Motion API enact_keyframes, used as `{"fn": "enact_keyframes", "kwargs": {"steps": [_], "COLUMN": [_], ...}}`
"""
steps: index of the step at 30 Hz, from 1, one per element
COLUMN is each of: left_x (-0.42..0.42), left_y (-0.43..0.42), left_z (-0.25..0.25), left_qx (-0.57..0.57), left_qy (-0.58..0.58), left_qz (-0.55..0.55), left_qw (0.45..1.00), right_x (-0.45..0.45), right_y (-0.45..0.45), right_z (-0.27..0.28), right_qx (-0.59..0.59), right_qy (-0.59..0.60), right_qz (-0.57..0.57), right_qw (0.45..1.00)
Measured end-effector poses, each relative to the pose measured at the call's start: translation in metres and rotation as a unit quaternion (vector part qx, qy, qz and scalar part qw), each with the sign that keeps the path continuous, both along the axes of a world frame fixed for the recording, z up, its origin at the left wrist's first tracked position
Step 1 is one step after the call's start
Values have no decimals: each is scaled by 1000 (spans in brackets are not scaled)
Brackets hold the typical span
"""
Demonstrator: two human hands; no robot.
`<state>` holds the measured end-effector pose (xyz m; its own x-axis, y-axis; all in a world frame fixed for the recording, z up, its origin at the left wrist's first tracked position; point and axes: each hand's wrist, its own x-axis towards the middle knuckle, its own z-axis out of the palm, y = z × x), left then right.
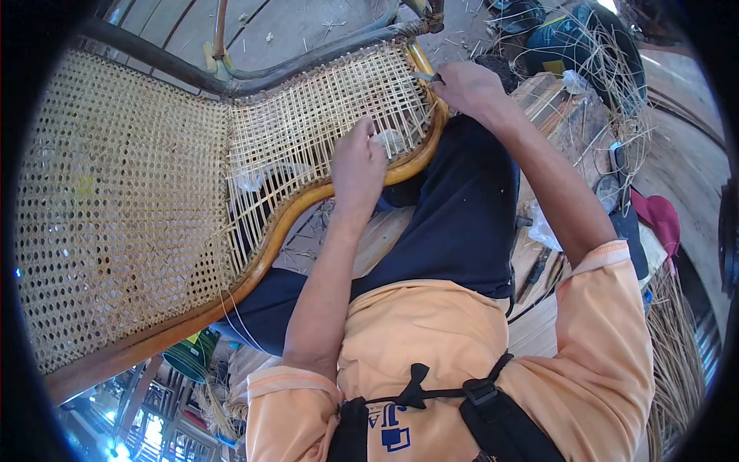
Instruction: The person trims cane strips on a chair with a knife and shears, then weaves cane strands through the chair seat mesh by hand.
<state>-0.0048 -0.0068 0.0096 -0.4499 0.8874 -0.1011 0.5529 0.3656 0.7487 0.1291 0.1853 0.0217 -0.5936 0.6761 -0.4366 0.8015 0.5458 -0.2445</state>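
A curved chair frame of varnished rattan (308, 194) lies across my lap, its panel of woven cane (308, 100) facing up. At the panel's right end, my right hand (471, 91) is closed around a small tool with a flat greyish blade (423, 76). The blade's tip points left over the cane edge by the frame. My left hand (359, 165) is curled above the looser strands near the front rail; whatever its fingers hold is hidden. Towards the front, the strands (258, 202) run mostly one way with gaps, while the left section (131, 208) is densely woven.
Bundles of loose cane strips (616, 85) hang over dark containers at the upper right. A maroon cap (657, 221) and more long strips (673, 346) lie to the right. Wooden boards (554, 127) are beside my leg. A green bucket (190, 356) stands below the frame.
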Motion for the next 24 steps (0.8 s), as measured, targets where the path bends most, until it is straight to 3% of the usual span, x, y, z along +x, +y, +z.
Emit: {"fn": "enact_keyframes", "kwargs": {"steps": [1,8,20,24], "left_x": [-6,-16,-13,-11], "left_y": [-10,-34,-37,-39], "left_z": [5,-8,-15,-13], "left_qx": [-4,-20,-34,-19], "left_qy": [76,144,213,207], "left_qz": [-27,-30,-53,-67], "left_qw": [997,989,975,976], "right_x": [-3,-18,-7,4], "right_y": [-1,-7,-5,-11], "right_z": [1,-4,-1,8], "right_qx": [6,41,23,4], "right_qy": [-3,0,4,15], "right_qz": [0,16,6,70], "right_qw": [1000,999,1000,997]}}
